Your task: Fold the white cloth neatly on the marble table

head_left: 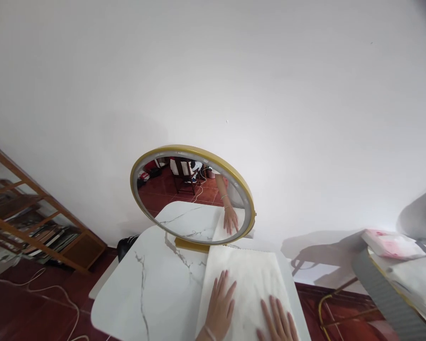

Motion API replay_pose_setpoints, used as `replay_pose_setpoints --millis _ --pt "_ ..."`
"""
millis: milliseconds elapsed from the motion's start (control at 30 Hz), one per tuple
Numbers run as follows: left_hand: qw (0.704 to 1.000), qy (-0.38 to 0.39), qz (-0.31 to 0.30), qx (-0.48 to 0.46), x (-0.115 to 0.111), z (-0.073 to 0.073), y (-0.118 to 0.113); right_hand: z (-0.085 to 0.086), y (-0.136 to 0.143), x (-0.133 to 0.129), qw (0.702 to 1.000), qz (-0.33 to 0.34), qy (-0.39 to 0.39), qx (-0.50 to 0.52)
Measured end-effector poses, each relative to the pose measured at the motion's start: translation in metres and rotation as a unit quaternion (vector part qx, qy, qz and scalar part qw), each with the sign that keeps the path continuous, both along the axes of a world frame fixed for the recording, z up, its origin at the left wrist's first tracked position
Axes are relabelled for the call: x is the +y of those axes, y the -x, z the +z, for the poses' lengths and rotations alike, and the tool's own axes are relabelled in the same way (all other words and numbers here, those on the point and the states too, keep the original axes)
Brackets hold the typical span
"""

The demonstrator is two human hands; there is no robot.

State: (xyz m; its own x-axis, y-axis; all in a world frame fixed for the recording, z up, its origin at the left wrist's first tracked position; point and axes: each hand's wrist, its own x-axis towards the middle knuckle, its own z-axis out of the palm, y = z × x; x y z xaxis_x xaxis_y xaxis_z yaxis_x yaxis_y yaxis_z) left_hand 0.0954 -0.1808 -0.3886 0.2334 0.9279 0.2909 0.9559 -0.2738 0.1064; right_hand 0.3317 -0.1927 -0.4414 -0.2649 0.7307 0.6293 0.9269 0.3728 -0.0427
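Note:
A white cloth (248,270) with a scalloped far edge lies flat on the right part of a white marble-patterned table (128,284). On the cloth's left side rests my left hand (220,305), palm down with the fingers apart. My right hand (277,322) lies palm down near the cloth's right edge, fingers stretched out, its lower part cut off by the picture's bottom. Neither hand grips anything. Just beyond the cloth stands an oval-looking mirror (184,203) with a gold frame, and one hand and forearm show in its reflection.
A wooden shelf (39,213) with papers leans into view at the left. Cables (62,289) lie on the red floor. At the right, a pink-and-white packet (392,244) sits on another surface, beside a gold-coloured bent leg (321,308). A white wall (287,94) rises behind the mirror.

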Motion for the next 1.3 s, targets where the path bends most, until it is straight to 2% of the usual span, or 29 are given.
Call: replay_pose_setpoints --millis 67,100,167,300,400,500,600,800,900,967,1000,1100,1133,1233,1300 --pt "1.000 0.001 0.003 -0.024 0.032 0.018 -0.005 0.002 -0.001 0.002 1.000 0.008 0.007 -0.008" --pt "0.999 -0.002 0.016 -0.032 0.046 0.021 -0.004 0.001 -0.002 0.000 1.000 0.007 0.013 -0.004" --pt "0.998 -0.018 0.048 -0.037 0.064 0.018 0.006 -0.004 -0.002 -0.005 1.000 0.012 0.021 0.007" --pt "0.996 -0.042 0.080 -0.028 0.066 0.003 0.038 -0.005 0.003 -0.011 0.995 0.075 -0.004 -0.058" --pt "0.994 -0.052 0.093 -0.013 0.059 0.003 0.064 0.012 0.020 -0.008 0.983 0.130 -0.054 -0.121" --pt "0.993 -0.059 0.100 0.007 0.056 0.005 0.096 0.033 0.053 -0.005 0.979 0.159 -0.066 -0.110" --pt "0.992 -0.061 0.111 0.016 0.054 0.002 0.137 0.048 0.096 -0.005 0.981 0.166 -0.052 -0.086" --pt "0.992 -0.047 0.116 0.026 0.048 -0.003 0.225 0.060 0.180 -0.014 0.983 0.163 -0.025 -0.081" --pt "0.993 -0.049 0.108 0.014 0.050 0.003 0.243 0.065 0.210 -0.018 0.988 0.134 -0.001 -0.075" --pt "0.997 -0.042 0.066 -0.006 0.055 0.009 0.231 0.068 0.221 -0.019 0.990 0.120 0.007 -0.076" --pt "0.999 -0.029 0.024 -0.017 0.060 0.012 0.218 0.070 0.223 -0.019 0.990 0.115 0.009 -0.079" --pt "0.990 0.043 -0.125 -0.045 0.077 0.019 0.154 0.071 0.219 -0.021 0.990 0.106 0.013 -0.097" --pt "0.984 0.069 -0.152 -0.054 0.083 0.020 0.130 0.071 0.215 -0.022 0.989 0.102 0.011 -0.102" --pt "0.974 0.118 -0.181 -0.072 0.097 0.020 0.071 0.070 0.202 -0.028 0.990 0.083 0.007 -0.113" --pt "0.972 0.119 -0.188 -0.074 0.101 0.019 0.054 0.068 0.196 -0.032 0.991 0.068 0.015 -0.117"
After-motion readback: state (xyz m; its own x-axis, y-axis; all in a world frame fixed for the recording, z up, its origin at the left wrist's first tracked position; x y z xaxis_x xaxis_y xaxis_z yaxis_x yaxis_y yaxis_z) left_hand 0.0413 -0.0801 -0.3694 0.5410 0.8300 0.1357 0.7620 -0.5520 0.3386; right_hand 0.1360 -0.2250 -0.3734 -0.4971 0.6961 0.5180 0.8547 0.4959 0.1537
